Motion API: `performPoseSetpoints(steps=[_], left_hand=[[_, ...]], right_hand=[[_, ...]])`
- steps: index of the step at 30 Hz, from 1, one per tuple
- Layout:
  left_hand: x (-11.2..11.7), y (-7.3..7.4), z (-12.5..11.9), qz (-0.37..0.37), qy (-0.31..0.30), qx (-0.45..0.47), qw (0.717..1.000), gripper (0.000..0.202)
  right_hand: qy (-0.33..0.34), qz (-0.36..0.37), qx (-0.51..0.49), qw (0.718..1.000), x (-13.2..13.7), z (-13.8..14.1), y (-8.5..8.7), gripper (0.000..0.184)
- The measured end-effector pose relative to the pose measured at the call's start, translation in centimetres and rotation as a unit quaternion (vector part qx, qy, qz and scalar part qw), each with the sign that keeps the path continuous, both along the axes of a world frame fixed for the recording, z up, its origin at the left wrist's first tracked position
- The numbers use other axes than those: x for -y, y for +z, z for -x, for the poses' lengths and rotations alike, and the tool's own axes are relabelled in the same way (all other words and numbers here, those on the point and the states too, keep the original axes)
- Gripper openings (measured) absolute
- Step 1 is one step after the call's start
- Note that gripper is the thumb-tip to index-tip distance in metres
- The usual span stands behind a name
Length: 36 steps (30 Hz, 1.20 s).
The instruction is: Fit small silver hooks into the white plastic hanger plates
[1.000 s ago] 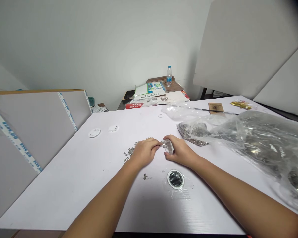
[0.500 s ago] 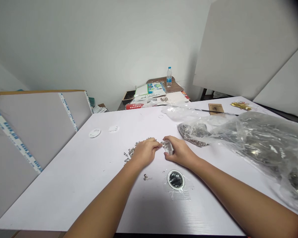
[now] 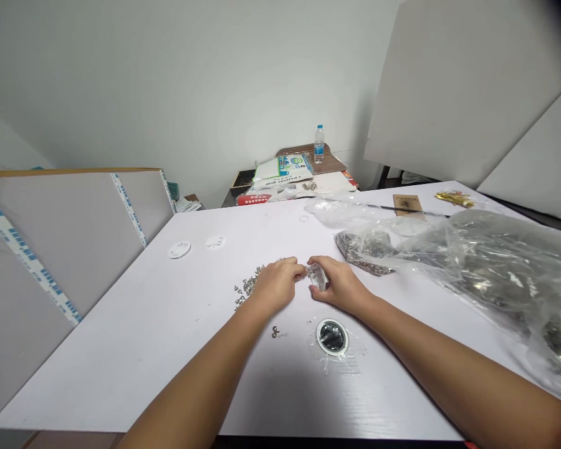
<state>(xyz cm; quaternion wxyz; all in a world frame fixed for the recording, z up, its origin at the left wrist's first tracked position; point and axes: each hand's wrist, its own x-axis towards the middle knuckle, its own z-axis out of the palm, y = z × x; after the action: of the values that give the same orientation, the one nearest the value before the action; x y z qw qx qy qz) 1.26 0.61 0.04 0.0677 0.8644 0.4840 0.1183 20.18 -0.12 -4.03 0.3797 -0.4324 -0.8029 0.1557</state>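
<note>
There is only one camera, and the person wears it on the head. It looks forward and down over the white tabletop (image 3: 135, 374), rather near to the left hand (image 3: 275, 287) and the right hand (image 3: 339, 287), and it also sees the far wall (image 3: 168, 93).

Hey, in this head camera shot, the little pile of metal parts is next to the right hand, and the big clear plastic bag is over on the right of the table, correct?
Not quite: the pile of small metal parts sits by the left hand, not the right hand, as the head view shows. The big clear plastic bag is on the right of the table, as you said.
</note>
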Motion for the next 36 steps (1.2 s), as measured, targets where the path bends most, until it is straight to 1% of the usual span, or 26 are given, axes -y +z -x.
performPoseSetpoints(steps=[7, 12, 18, 24, 28, 31, 33, 36], left_hand=[[-0.1, -0.1, -0.2, -0.004, -0.001, 0.0, 1.0, 0.023], [-0.2, -0.3, -0.3, -0.003, 0.007, 0.001, 1.0, 0.022], [-0.4, -0.5, -0.3, -0.005, 0.002, 0.006, 1.0, 0.02], [-0.2, -0.3, -0.6, 0.003, -0.006, -0.002, 1.0, 0.021], [0.1, -0.2, -0.3, 0.011, -0.019, 0.001, 1.0, 0.023], [0.4, -0.2, 0.1, 0.021, -0.016, 0.01, 1.0, 0.025], [0.6, -0.1, 0.3, 0.012, -0.011, -0.006, 1.0, 0.027], [1.0, 0.3, 0.3, -0.016, -0.007, -0.059, 0.998, 0.031]], right_hand=[[0.0, 0.0, -0.002, 1.0, 0.1, 0.0, 0.1, 0.047], [0.0, -0.004, -0.001, 1.0, 0.0, 0.0, 0.0, 0.048], [0.006, -0.004, -0.004, 1.0, -0.2, 0.0, -0.1, 0.048], [0.009, -0.008, 0.0, 1.0, -0.1, 0.0, 0.0, 0.049], [0.005, -0.015, 0.0, 1.0, 0.0, 0.2, 0.1, 0.046], [0.015, -0.018, -0.005, 1.0, 0.1, 0.3, 0.2, 0.047], [0.02, -0.012, -0.007, 1.0, 0.2, 0.3, 0.3, 0.047], [0.015, 0.004, -0.008, 1.0, 0.3, 0.3, 0.5, 0.046]])
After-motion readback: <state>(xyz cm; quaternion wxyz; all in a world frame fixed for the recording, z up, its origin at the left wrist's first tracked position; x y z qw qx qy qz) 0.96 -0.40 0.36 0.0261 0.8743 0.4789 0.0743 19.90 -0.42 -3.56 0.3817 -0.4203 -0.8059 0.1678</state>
